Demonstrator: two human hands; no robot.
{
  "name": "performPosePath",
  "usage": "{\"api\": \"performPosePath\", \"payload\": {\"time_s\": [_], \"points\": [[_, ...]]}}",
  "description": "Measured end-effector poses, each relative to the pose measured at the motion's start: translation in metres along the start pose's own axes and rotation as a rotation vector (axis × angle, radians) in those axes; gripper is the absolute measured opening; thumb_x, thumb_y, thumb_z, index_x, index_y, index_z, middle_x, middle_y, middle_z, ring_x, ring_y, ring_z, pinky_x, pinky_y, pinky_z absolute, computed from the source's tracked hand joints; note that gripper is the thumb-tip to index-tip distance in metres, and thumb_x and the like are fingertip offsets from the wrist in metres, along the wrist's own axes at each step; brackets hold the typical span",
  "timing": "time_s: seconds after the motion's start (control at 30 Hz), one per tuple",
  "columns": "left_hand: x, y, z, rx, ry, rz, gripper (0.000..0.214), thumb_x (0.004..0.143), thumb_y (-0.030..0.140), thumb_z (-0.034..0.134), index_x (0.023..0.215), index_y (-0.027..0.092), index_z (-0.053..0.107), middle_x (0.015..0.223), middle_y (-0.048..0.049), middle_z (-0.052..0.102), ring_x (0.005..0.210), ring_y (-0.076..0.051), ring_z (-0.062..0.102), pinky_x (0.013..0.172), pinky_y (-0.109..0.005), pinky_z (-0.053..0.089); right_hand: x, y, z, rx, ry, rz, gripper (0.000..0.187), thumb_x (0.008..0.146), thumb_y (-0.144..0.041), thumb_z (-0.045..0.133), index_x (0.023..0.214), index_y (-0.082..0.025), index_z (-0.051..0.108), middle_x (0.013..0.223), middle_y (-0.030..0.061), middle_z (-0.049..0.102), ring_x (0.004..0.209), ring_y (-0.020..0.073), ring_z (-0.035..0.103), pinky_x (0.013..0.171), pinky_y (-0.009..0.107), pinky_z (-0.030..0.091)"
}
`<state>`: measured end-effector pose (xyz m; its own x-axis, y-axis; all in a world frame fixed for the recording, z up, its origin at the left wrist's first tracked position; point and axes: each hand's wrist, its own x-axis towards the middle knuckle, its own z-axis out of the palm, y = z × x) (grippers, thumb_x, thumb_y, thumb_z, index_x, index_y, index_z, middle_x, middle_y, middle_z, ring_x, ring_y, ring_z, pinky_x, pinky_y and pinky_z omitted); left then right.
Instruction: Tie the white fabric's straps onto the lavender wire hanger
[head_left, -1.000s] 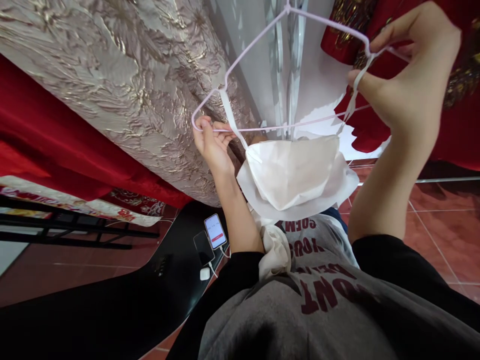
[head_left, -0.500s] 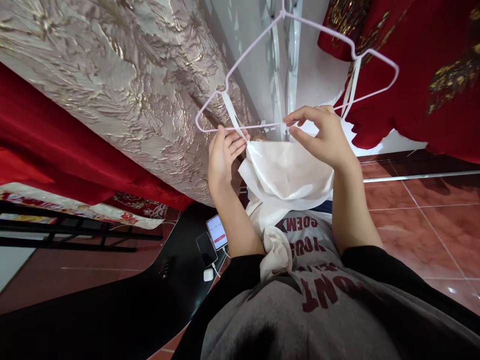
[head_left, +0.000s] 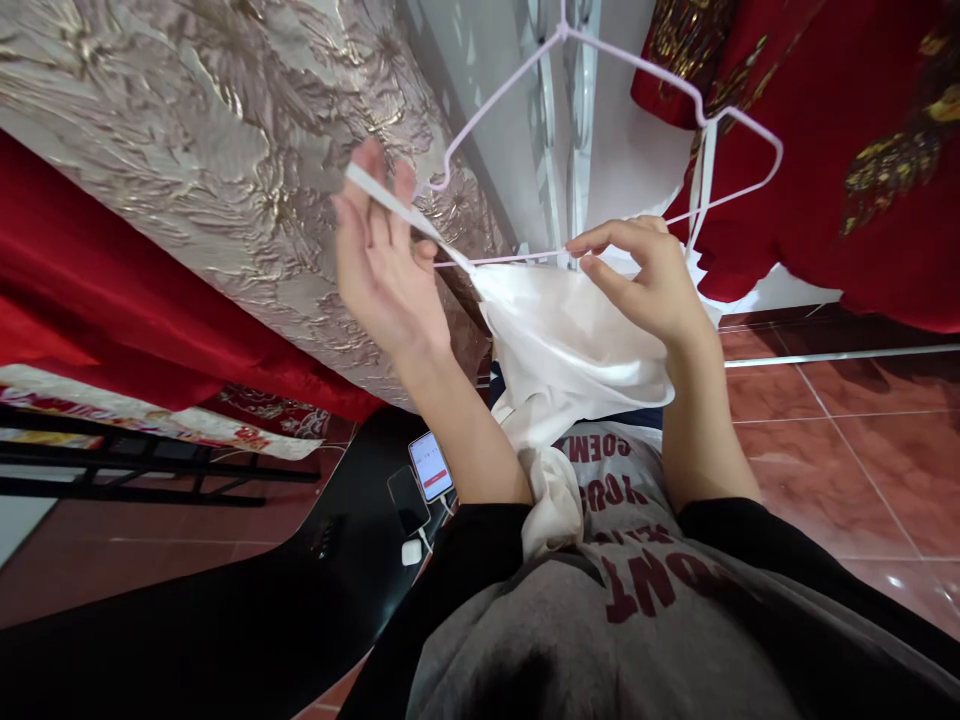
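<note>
A pale pink clothes hanger (head_left: 507, 93) hangs in front of me, its lower bar level with my hands. From it hangs a white satin garment with thin straps (head_left: 577, 320), its lower part draped toward my lap. My left hand (head_left: 394, 265), fingers spread and slightly blurred, has one white strap (head_left: 382, 195) hooked across them. That strap is pulled taut to the left, off the hanger's notch. The other strap (head_left: 703, 180) still loops over the right notch. With thumb and fingertips my right hand (head_left: 637, 265) pinches the hanger's lower bar near its middle.
A textured beige-gold fabric (head_left: 225, 180) hangs close on the left, and a red cloth with gold patterns (head_left: 840, 130) on the right. Two phones (head_left: 430, 467) and a small white case (head_left: 411, 552) lie on a black surface (head_left: 225, 610) at lower left.
My left hand has moved up and left, drawing the left strap off the hanger's notch. The garment's top edge is pulled left with it. My right hand has stayed on the bar.
</note>
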<state>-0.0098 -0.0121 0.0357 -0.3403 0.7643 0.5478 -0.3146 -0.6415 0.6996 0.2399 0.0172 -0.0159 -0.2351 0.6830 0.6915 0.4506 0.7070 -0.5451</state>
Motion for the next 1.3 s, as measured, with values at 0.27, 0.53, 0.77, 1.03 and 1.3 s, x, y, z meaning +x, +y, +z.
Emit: {"api": "performPosePath", "payload": {"time_s": [0.27,0.53,0.77,1.03,1.3], "points": [[0.003,-0.052,-0.043,0.307,0.289,-0.132,0.017,0.112,0.026,0.063,0.123,0.023,0.075,0.151,-0.0095,0.075,0.144,-0.025,0.067,0.071,-0.028,0.052,-0.002,-0.004,0.008,-0.046,-0.019,-0.030,0.024,0.104,-0.043,0.067,0.118,-0.029,0.080,0.124,0.0051,0.086,0.113,0.0286,0.078,0.115,0.054,0.053],[-0.007,-0.055,-0.023,0.346,0.121,-0.201,0.053,0.115,0.073,0.047,0.112,0.024,0.067,0.122,-0.0126,0.083,0.131,-0.032,0.075,0.069,-0.033,0.054,0.000,0.027,-0.005,0.114,0.702,0.054,0.025,0.100,-0.033,0.063,0.122,-0.032,0.074,0.128,0.0091,0.079,0.101,0.0259,0.076,0.090,0.048,0.066],[-0.009,-0.055,-0.027,0.317,0.048,-0.188,0.025,0.110,0.051,0.065,0.118,0.027,0.063,0.116,-0.0043,0.084,0.127,-0.027,0.074,0.069,-0.034,0.046,-0.001,0.037,-0.023,0.391,0.575,0.347,0.024,0.079,-0.020,0.073,0.100,-0.024,0.084,0.087,0.0055,0.080,0.063,0.0158,0.063,0.061,0.038,0.057],[-0.006,-0.061,-0.034,0.358,0.032,-0.201,0.035,0.107,0.064,0.065,0.116,0.030,0.066,0.117,-0.0053,0.084,0.116,-0.026,0.076,0.068,-0.035,0.049,0.046,-0.007,-0.031,0.450,0.582,0.122,0.039,0.085,0.004,0.057,0.101,-0.018,0.086,0.087,0.0017,0.083,0.054,0.0092,0.060,0.047,0.028,0.047],[-0.004,-0.063,-0.039,0.372,-0.002,-0.275,0.037,0.101,0.066,0.068,0.122,0.035,0.072,0.121,-0.0076,0.084,0.094,-0.026,0.078,0.062,-0.037,0.054,0.048,0.060,-0.047,0.343,0.777,-0.072,0.045,0.090,-0.007,0.074,0.128,-0.030,0.081,0.142,-0.0004,0.079,0.152,0.0262,0.068,0.122,0.048,0.065]]}}
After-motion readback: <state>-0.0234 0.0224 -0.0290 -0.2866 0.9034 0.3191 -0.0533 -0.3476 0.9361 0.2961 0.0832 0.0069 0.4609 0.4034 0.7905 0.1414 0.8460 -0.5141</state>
